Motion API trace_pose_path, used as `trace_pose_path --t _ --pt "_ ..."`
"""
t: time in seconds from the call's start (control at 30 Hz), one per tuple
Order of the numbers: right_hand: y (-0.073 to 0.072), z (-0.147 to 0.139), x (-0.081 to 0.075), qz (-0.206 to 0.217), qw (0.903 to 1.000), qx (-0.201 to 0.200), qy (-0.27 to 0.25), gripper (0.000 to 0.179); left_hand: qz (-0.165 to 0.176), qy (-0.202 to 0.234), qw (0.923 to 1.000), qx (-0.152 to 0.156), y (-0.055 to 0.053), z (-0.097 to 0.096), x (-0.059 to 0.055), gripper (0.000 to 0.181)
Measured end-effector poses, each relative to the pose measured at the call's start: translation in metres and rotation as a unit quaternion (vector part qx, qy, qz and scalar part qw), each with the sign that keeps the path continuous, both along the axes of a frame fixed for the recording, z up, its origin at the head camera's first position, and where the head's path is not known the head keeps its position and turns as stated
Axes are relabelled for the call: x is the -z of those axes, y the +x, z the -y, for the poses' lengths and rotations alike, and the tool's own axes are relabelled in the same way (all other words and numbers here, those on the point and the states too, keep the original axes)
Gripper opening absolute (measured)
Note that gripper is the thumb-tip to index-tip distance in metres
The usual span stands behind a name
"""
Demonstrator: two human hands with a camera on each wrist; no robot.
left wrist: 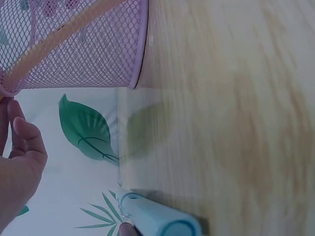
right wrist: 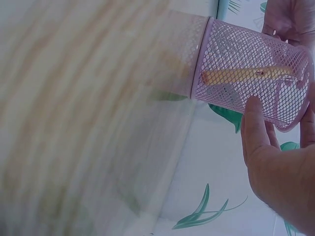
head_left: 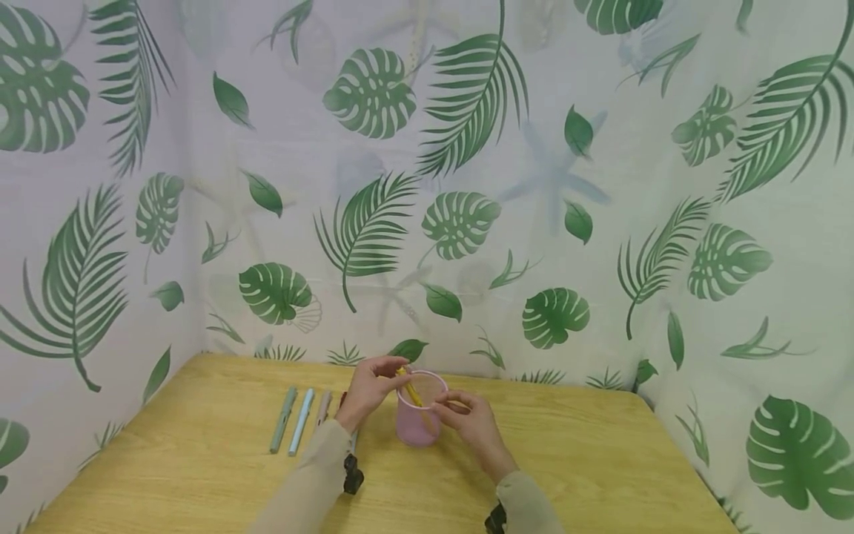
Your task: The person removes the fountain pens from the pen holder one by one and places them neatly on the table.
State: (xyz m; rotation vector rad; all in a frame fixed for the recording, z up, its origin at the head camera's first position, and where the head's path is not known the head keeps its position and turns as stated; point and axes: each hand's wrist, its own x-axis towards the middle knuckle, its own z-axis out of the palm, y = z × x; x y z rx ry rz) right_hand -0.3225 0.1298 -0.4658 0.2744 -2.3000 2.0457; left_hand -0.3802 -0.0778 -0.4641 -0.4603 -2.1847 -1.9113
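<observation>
A pink mesh pen cup (head_left: 416, 432) stands upright on the table with a yellow pen (head_left: 414, 390) slanting inside it. At the cup's left rim, my left hand (head_left: 371, 386) pinches the pen's upper end between thumb and fingers. My right hand (head_left: 475, 424) holds the cup near its right rim. In the right wrist view, a finger of the right hand (right wrist: 275, 162) lies against the mesh cup (right wrist: 236, 54), and the pen (right wrist: 246, 75) shows through the wall. The left wrist view has the left hand (left wrist: 22, 152) by the rim, its grip partly cut off.
Left of the cup, a green pen (head_left: 283, 420), a light blue pen (head_left: 302, 421) and a brownish-pink pen (head_left: 324, 408) lie side by side. A dark red item (head_left: 343, 399) is mostly hidden behind the left hand. Leaf-patterned curtains (head_left: 467, 311) border the wooden table (head_left: 600, 460).
</observation>
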Motion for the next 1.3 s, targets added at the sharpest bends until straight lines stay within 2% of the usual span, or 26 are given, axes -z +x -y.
trace_pose_path --t 0.13,0.27,0.53,0.77,1.0,1.3 --pt "0.002 0.000 -0.001 0.004 0.9999 -0.003 -0.010 0.027 0.015 -0.013 0.9996 -0.021 0.002 0.001 -0.002 0.031" --pt "0.003 0.002 -0.003 0.004 0.9998 -0.002 -0.020 0.027 0.024 0.015 0.9985 -0.046 0.004 0.002 -0.007 0.032" --pt "0.002 0.001 -0.001 -0.007 0.9998 0.001 -0.021 0.022 -0.020 0.073 0.9965 -0.035 0.003 0.004 -0.016 0.022" --pt "0.001 0.000 0.000 -0.009 0.9998 -0.002 -0.015 0.025 -0.027 0.100 0.9936 -0.045 0.007 0.007 -0.029 0.023" --pt "0.002 -0.001 -0.001 -0.003 0.9999 -0.005 -0.014 0.028 -0.032 0.112 0.9911 -0.065 0.027 0.010 -0.054 0.021" --pt "0.004 0.000 -0.003 -0.004 1.0000 0.008 -0.004 0.023 -0.052 0.134 0.9850 -0.096 0.024 0.013 -0.058 0.016"
